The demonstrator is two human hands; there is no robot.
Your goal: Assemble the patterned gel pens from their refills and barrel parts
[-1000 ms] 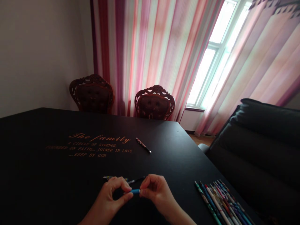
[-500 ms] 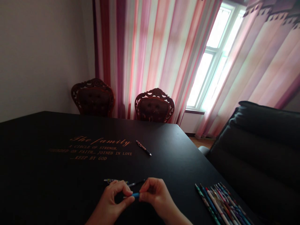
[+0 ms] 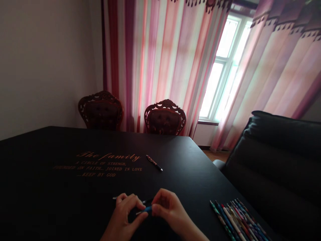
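Observation:
A small blue pen part [image 3: 147,209] with a pale thin tip pointing left is held between my two hands at the bottom centre. My right hand [image 3: 167,208] pinches its right end between thumb and fingertips. Around its left end, my left hand [image 3: 127,212] has thumb and index finger curled together at the tip. Behind the hands, thin pen pieces [image 3: 146,201] lie on the black table [image 3: 62,201], mostly covered by my fingers. A dark patterned pen [image 3: 154,163] rests farther back, beside the printed lettering.
A row of several pens [image 3: 235,217] lies at the table's lower right. Two carved chairs [image 3: 165,120] stand behind the far edge. A black leather seat [image 3: 281,167] is on the right, and striped curtains [image 3: 170,67] hang beside a window [image 3: 220,73].
The view has tilted up slightly. Both hands have shifted a little right, and the pale tip shows more clearly between them. My left hand now covers more of the pen piece behind it.

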